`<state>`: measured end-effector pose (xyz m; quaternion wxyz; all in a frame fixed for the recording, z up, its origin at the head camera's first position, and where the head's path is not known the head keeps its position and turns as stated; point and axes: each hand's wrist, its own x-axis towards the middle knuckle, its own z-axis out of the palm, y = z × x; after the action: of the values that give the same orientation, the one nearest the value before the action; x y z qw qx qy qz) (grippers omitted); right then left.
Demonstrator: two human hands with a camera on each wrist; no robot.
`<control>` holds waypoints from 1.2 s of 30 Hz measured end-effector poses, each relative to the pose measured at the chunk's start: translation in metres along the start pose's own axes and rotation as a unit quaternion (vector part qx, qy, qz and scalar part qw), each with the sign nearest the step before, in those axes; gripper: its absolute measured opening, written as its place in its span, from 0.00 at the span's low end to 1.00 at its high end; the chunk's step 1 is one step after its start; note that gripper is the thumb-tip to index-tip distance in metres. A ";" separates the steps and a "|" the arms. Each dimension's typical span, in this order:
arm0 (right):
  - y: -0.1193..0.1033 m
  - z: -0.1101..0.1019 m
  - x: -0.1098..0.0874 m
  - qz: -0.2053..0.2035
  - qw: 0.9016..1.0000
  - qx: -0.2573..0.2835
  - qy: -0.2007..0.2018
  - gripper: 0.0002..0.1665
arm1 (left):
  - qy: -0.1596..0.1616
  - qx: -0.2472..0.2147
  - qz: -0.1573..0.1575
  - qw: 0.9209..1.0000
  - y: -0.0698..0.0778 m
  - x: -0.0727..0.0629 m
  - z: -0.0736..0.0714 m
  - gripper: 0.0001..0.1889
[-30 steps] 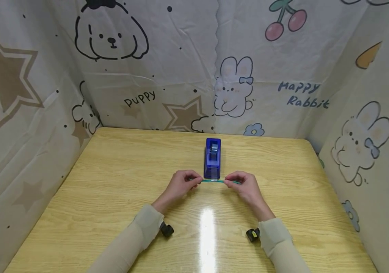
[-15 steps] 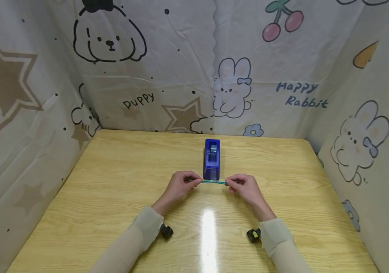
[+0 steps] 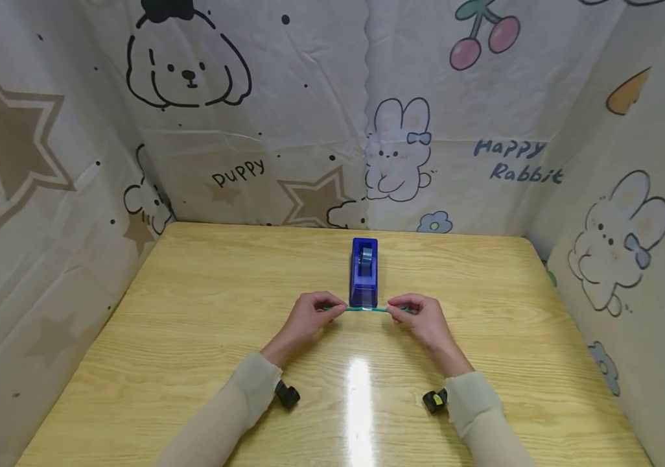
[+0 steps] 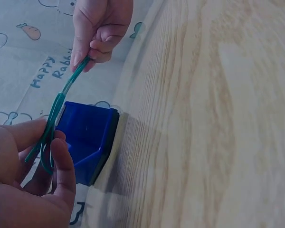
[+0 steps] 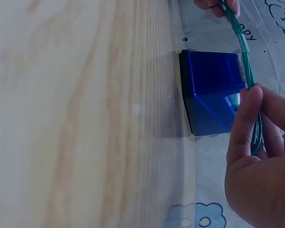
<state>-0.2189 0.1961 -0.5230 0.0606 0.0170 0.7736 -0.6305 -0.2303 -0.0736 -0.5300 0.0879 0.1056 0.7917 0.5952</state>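
A thin green cord [image 3: 374, 310], folded into a narrow bundle, is stretched level between both hands. My left hand [image 3: 314, 312] pinches its left end between thumb and fingers; loops and a loose end poke out past the grip in the left wrist view. At the other end, my right hand [image 3: 422, 319] pinches the bundle, a loop showing beyond the fingers [image 5: 244, 114]. Right behind the cord stands a blue tape dispenser [image 3: 364, 279], its toothed front edge facing me. A clear strip of tape [image 5: 245, 43] lies against the cord's middle.
The wooden table [image 3: 221, 279] extends around the hands, with a bright light reflection on its near part. Patterned cloth walls [image 3: 309, 78] with cartoon drawings rise at the back and sides. Small black wrist cameras [image 3: 288, 395] hang by both cuffs.
The cord, slightly bent half a second ago, is now straighter at the dispenser's front. My right hand has shifted slightly outward over the second; the left hand keeps its pinch.
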 end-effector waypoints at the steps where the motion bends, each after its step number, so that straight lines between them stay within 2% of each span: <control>1: -0.001 0.000 0.000 -0.002 1.000 -0.002 0.001 0.16 | 0.000 -0.003 -0.001 1.000 0.000 0.001 0.000 0.08; 9: -0.001 -0.001 0.002 0.013 1.000 -0.020 0.008 0.18 | 0.003 -0.025 -0.036 0.999 0.000 0.005 0.002 0.08; 14: -0.002 -0.001 0.004 0.003 1.000 -0.028 0.007 0.19 | 0.006 -0.044 -0.051 0.998 0.001 0.008 0.001 0.07; 17: -0.001 -0.001 0.005 0.004 1.000 -0.028 0.009 0.19 | 0.006 -0.052 -0.047 0.998 0.000 0.009 0.001 0.06; 22: 0.002 0.000 0.007 0.016 1.000 -0.020 0.017 0.16 | 0.007 -0.038 -0.028 0.999 -0.002 0.009 0.003 0.04; 29: 0.004 0.001 0.008 0.040 0.998 0.044 0.002 0.15 | 0.026 -0.021 -0.002 0.999 -0.001 0.006 0.009 0.05; 36: 0.003 0.003 0.008 0.054 0.998 0.018 -0.031 0.13 | 0.022 -0.009 0.004 1.000 -0.004 0.007 0.004 0.04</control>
<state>-0.2267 0.1934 -0.5275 0.1181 0.0407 0.7576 -0.6406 -0.2364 -0.0690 -0.5349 0.0694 0.0951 0.7874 0.6051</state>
